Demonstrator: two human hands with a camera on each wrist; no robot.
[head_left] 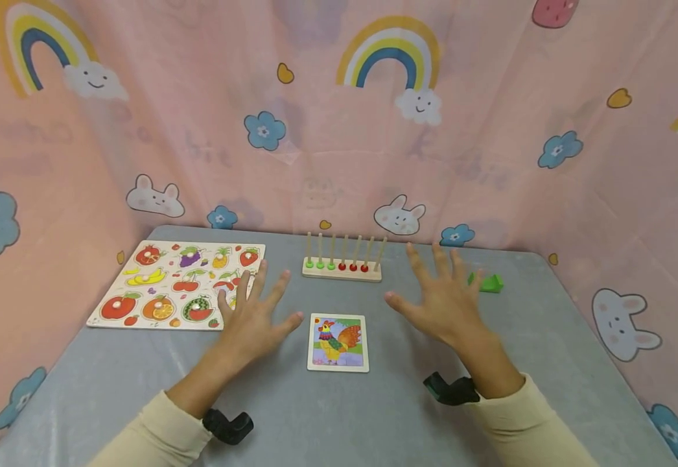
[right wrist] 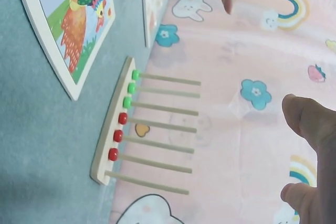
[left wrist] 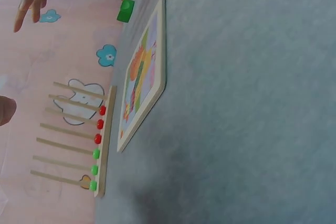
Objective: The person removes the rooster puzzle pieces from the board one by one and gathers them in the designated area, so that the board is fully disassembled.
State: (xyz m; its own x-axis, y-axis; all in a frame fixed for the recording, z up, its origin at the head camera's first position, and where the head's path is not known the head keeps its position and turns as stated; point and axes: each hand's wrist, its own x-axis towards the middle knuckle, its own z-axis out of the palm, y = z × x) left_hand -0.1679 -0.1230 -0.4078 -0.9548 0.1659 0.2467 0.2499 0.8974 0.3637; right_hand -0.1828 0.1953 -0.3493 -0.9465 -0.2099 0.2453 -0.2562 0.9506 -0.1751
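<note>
Rooster puzzle [head_left: 338, 342] lies flat on the grey table [head_left: 339, 421], between the two hands and on the wearer's side of the peg rack [head_left: 341, 274]; its outline is near square, so no long axis stands out. Left hand [head_left: 253, 329] is nearer, its thumb appearing just beside the puzzle's left edge in the head view. Right hand [head_left: 446, 303] sits farther off to the right; both are spread wide, raised, holding nothing.

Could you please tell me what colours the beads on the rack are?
Three green beads and three red beads, clearest in the right wrist view.
</note>
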